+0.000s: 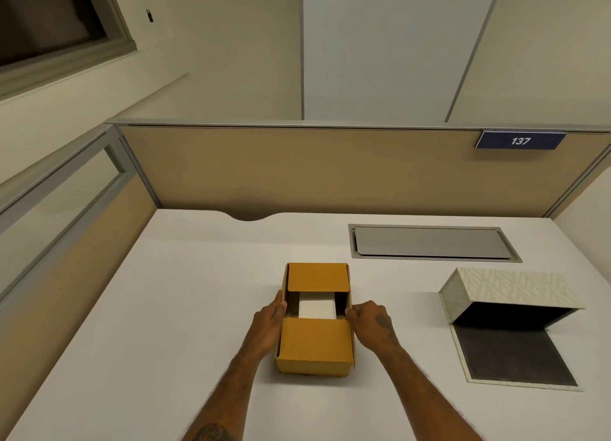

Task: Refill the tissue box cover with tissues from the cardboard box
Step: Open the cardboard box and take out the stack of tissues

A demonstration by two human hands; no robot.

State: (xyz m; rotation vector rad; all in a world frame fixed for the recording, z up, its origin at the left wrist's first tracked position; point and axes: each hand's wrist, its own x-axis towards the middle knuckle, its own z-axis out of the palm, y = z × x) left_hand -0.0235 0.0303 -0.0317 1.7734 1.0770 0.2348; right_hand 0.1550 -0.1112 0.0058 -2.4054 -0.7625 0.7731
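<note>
Cardboard box [315, 344] of plain brown corrugated board sits at the middle of the smooth white counter [165, 308], its two long flaps folded inward and leaving a square gap where a flat white stack of tissues [316, 306] shows; how deep the stack goes is hidden. The left hand [269, 321] presses the box's left wall and the right hand [372, 323] its right wall, fingers curled narrow over the rim at the gap; their tips are partly hidden inside. Well to the right lies the tissue box cover [509, 288], angular, pale with a leaf-vein pattern, opened out with a dark lining; its near corner is hard to read. Behind it a grey metal hatch [429, 242] is set flush.
</note>
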